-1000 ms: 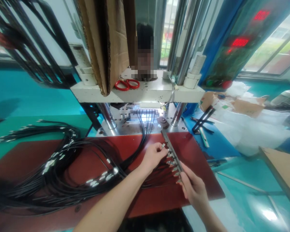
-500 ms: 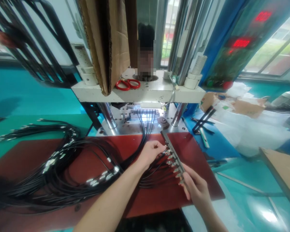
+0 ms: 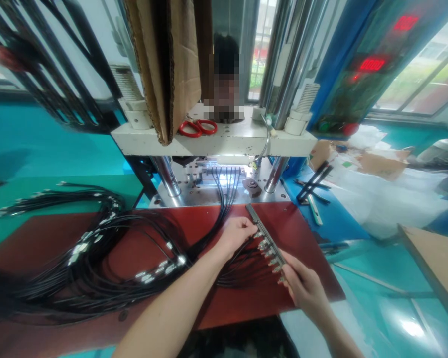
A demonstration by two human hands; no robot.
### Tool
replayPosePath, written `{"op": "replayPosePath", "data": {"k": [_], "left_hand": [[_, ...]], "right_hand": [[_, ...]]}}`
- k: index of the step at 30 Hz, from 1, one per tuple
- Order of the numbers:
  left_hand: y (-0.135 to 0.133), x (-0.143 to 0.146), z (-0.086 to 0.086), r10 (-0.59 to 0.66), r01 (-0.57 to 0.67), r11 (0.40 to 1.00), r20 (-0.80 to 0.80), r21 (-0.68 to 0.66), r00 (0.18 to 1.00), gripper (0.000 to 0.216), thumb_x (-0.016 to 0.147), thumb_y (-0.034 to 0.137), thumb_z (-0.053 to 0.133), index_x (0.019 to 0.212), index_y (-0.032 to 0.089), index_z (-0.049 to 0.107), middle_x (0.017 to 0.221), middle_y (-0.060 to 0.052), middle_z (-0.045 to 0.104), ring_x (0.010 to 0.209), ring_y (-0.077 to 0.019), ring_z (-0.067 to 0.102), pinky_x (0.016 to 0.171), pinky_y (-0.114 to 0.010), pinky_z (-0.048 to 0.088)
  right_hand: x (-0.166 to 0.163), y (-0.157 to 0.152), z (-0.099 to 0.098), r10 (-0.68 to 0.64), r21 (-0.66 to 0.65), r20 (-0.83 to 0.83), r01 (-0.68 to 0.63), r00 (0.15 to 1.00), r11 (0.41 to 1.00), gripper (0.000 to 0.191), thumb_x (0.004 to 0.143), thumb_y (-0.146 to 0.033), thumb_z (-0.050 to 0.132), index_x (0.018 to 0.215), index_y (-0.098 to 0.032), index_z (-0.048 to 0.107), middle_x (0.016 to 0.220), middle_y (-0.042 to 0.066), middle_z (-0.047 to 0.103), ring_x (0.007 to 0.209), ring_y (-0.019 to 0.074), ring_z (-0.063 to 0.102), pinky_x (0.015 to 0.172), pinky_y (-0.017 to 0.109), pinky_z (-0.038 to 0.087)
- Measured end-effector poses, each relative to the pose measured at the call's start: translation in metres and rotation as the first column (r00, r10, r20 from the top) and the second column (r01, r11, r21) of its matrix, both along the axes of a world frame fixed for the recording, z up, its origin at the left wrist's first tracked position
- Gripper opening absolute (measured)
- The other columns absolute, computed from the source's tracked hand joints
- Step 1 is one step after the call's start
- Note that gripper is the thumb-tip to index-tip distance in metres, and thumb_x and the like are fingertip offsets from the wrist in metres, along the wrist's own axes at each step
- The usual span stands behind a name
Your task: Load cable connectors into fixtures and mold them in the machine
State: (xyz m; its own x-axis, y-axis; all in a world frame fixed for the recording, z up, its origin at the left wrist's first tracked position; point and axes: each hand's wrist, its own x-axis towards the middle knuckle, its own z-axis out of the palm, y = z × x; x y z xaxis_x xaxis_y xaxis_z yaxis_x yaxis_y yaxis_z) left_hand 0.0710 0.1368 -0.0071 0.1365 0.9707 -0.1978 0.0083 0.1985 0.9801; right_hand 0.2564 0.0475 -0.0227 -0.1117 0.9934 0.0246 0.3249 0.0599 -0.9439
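A dark metal fixture bar [image 3: 266, 234] lies slantwise on the red mat [image 3: 142, 238], with several silver cable connectors seated along its left side. My left hand [image 3: 236, 235] is pinched on a connector at the bar's upper part. My right hand [image 3: 303, 286] grips the bar's near end. Black cables [image 3: 97, 258] with silver connector ends spread in a big bundle over the mat's left side, and some run up into the press [image 3: 216, 184].
Red scissors [image 3: 197, 128] lie on the press's white platen [image 3: 216, 141], with cardboard [image 3: 168, 64] leaning above. Tools [image 3: 313, 186] and white plastic bags [image 3: 388, 194] sit at the right. A cardboard box edge [image 3: 433, 258] is at far right. A person stands behind the press.
My left hand has moved slightly down and pushed its connector to the bar. My right hand slid a little down the bar's near end. The view shifted slightly.
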Motion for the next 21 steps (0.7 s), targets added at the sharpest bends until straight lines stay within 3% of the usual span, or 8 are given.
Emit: {"op": "replayPosePath", "data": {"k": [4,7,10,12,14,16,19,21], "left_hand": [[0.002,0.001,0.003,-0.002,0.047,0.976,-0.209,0.213,0.978,0.019,0.067,0.035,0.058,0.069,0.017,0.056,0.064,0.001,0.054,0.057,-0.0110,0.045,0.056,-0.023,0.034],[0.008,-0.010,0.016,0.079,0.015,0.948,-0.282,0.317,0.956,0.032,0.064,0.034,0.062,0.092,0.019,0.055,0.080,-0.001,0.054,0.067,-0.0133,0.048,0.064,-0.025,0.037],[0.019,-0.032,0.032,0.072,0.044,0.943,-0.333,0.329,0.940,0.031,0.068,0.036,0.059,0.095,0.020,0.055,0.082,-0.002,0.054,0.069,-0.0143,0.049,0.065,-0.026,0.037],[0.029,-0.049,0.036,0.119,0.024,0.937,-0.382,0.349,0.917,0.029,0.066,0.035,0.061,0.091,0.021,0.056,0.082,-0.002,0.054,0.068,-0.0144,0.049,0.066,-0.026,0.037],[0.040,-0.065,0.031,0.225,-0.062,0.926,-0.414,0.372,0.882,0.028,0.061,0.030,0.065,0.086,0.020,0.057,0.081,-0.001,0.053,0.068,-0.0142,0.048,0.067,-0.026,0.036],[0.050,-0.075,0.019,0.331,-0.212,0.919,-0.357,0.331,0.874,0.032,0.056,0.024,0.068,0.085,0.019,0.055,0.080,-0.001,0.052,0.068,-0.0133,0.048,0.069,-0.026,0.036],[0.059,-0.078,0.001,0.377,-0.372,0.926,-0.101,0.068,0.921,0.043,0.053,0.019,0.070,0.091,0.017,0.050,0.075,0.001,0.053,0.064,-0.0121,0.050,0.064,-0.024,0.037],[0.063,-0.074,-0.004,0.341,-0.336,0.939,0.053,-0.077,0.939,0.042,0.054,0.018,0.070,0.091,0.017,0.049,0.068,0.002,0.054,0.058,-0.0115,0.052,0.058,-0.023,0.038]], "right_hand": [[0.008,0.012,0.012,-0.050,-0.157,-0.135,0.028,0.990,0.987,0.044,0.075,-0.044,0.058,0.109,-0.016,0.055,0.055,-0.004,0.052,0.031,0.0038,0.030,0.029,0.018,0.024],[0.017,0.026,0.018,-0.091,-0.171,-0.113,0.071,0.989,0.983,0.045,0.072,-0.043,0.061,0.106,-0.015,0.054,0.054,-0.005,0.049,0.031,0.0045,0.032,0.030,0.018,0.021],[0.025,0.037,0.021,-0.052,-0.150,0.021,0.055,0.998,0.987,0.042,0.077,-0.045,0.051,0.108,-0.016,0.050,0.056,-0.004,0.052,0.032,0.0073,0.035,0.031,0.020,0.023],[0.028,0.040,0.023,0.024,-0.081,0.225,-0.005,0.974,0.997,0.036,0.081,-0.044,0.043,0.107,-0.019,0.050,0.063,-0.001,0.058,0.040,0.0122,0.047,0.035,0.022,0.031],[0.029,0.041,0.023,0.066,0.018,0.498,-0.086,0.865,0.996,0.030,0.084,-0.039,0.038,0.105,-0.021,0.051,0.070,0.002,0.063,0.055,0.0178,0.058,0.045,0.025,0.037],[0.029,0.041,0.022,0.059,0.067,0.747,-0.163,0.662,0.984,0.028,0.086,-0.034,0.035,0.105,-0.020,0.050,0.069,0.004,0.066,0.063,0.0220,0.062,0.051,0.027,0.037],[0.028,0.041,0.020,0.061,0.024,0.941,-0.245,0.334,0.969,0.029,0.089,-0.029,0.030,0.107,-0.014,0.047,0.061,0.006,0.065,0.058,0.0257,0.062,0.048,0.028,0.031],[0.027,0.042,0.024,0.076,-0.009,0.972,-0.290,0.223,0.957,0.028,0.089,-0.029,0.030,0.106,-0.013,0.046,0.063,0.007,0.066,0.058,0.0267,0.062,0.048,0.028,0.028]]}}
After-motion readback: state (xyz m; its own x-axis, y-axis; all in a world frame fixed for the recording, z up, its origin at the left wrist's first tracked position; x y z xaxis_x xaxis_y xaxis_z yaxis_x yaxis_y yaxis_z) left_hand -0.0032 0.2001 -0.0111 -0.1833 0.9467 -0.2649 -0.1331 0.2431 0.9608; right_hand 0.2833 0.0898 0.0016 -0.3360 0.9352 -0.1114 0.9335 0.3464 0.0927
